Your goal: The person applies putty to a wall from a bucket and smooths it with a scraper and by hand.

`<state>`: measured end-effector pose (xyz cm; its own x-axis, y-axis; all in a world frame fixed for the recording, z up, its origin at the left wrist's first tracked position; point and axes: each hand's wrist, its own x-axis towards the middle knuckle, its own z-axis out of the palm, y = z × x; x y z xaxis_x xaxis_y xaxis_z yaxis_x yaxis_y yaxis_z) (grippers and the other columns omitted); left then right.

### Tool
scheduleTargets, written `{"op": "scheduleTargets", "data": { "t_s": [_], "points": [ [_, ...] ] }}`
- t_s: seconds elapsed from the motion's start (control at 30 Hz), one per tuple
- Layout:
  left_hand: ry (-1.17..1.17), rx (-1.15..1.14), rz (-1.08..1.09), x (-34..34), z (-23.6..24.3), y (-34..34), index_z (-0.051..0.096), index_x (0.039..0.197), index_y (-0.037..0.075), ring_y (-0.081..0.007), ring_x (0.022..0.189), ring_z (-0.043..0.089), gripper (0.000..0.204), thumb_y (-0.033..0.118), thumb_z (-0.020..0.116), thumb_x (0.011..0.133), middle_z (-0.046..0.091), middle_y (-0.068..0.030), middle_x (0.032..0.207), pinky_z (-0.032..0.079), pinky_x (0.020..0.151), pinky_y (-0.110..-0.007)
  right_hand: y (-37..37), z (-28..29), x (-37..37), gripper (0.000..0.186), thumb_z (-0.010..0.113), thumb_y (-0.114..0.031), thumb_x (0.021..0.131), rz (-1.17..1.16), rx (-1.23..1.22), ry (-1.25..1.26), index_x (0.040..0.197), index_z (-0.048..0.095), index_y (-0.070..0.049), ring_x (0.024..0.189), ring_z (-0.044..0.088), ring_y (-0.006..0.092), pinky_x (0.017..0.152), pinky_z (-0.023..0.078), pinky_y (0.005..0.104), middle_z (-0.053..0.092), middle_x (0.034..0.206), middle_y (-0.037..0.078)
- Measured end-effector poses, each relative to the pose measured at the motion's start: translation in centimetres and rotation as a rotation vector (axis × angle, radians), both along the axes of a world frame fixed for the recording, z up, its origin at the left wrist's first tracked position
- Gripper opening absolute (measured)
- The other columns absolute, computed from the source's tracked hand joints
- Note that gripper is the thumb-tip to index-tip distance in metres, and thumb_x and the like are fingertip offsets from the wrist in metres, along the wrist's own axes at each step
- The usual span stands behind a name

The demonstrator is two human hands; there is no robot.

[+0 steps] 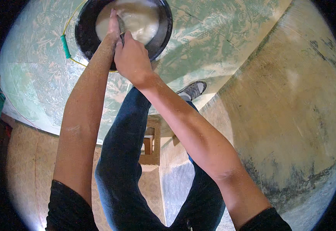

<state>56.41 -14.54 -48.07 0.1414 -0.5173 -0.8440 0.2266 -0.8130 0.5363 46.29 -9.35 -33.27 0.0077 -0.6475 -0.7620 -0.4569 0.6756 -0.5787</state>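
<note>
A round black bucket stands at the top of the view with a creamy white mixture inside. My left hand is over the bucket's mouth, seen edge-on, with a finger stretched out above the mixture; its other fingers are mostly hidden. Close beside it, my right hand is closed around the dark handle of a tool. A narrow greyish part of this tool shows next to my left hand; the rest is hidden, so its exact kind is unclear.
The bucket's yellow wire handle with a green grip hangs out to its left. Green-patterned sheeting lies under the bucket. My shoe rests near a stained beige surface. A wooden frame-like object is between my legs.
</note>
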Motion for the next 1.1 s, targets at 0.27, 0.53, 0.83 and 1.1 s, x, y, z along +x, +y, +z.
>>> {"op": "scheduleTargets", "data": {
  "t_s": [0.27, 0.53, 0.83, 1.1],
  "points": [
    [-0.063, 0.036, -0.233, -1.5, -4.0, 2.6, 0.061, 0.125, -0.001, -0.0311, 0.109, 0.061, 0.068, 0.057, 0.052, 0.091, 0.062, -0.0135, 0.126, 0.041, 0.101, -0.041, -2.7, -6.7, -4.3, 0.040, 0.053, -0.020, 0.090, -0.027, 0.083, 0.271, 0.119, 0.056, 0.007, 0.111, 0.059, 0.0448, 0.097, 0.047, 0.0484, 0.062, 0.112, 0.032],
    [-0.190, -0.032, -0.063, 5.4, -8.1, 3.5, 0.056, 0.129, 0.005, -0.0296, 0.099, 0.063, 0.059, 0.053, 0.049, 0.095, 0.066, -0.0138, 0.115, 0.050, 0.088, -0.041, -0.7, 1.3, 0.4, 0.044, 0.048, -0.028, 0.092, 0.032, 0.117, -0.092, 0.114, 0.059, 0.009, 0.110, 0.058, 0.0463, 0.099, 0.044, 0.0498, 0.060, 0.113, 0.034],
    [-0.289, -0.039, 0.139, 2.9, 1.9, 2.2, 0.062, 0.118, -0.002, -0.0287, 0.093, 0.064, 0.055, 0.047, 0.050, 0.096, 0.067, -0.0152, 0.110, 0.055, 0.080, -0.043, -1.2, 1.5, -4.2, 0.035, 0.053, -0.024, 0.089, 0.067, 0.003, -0.021, 0.110, 0.065, 0.002, 0.105, 0.060, 0.0460, 0.095, 0.047, 0.0494, 0.063, 0.108, 0.031],
    [-1.069, -0.316, -0.995, 7.7, 5.5, 1.2, 0.071, 0.101, 0.004, -0.0409, 0.090, 0.067, 0.059, 0.056, 0.045, 0.095, 0.068, -0.0241, 0.096, 0.051, 0.082, -0.047, -0.4, 9.7, -8.0, 0.029, 0.051, -0.018, 0.091, 0.082, -0.201, 0.102, 0.109, 0.058, 0.003, 0.088, 0.063, 0.0466, 0.080, 0.050, 0.0538, 0.065, 0.090, 0.028]
  ]
}}
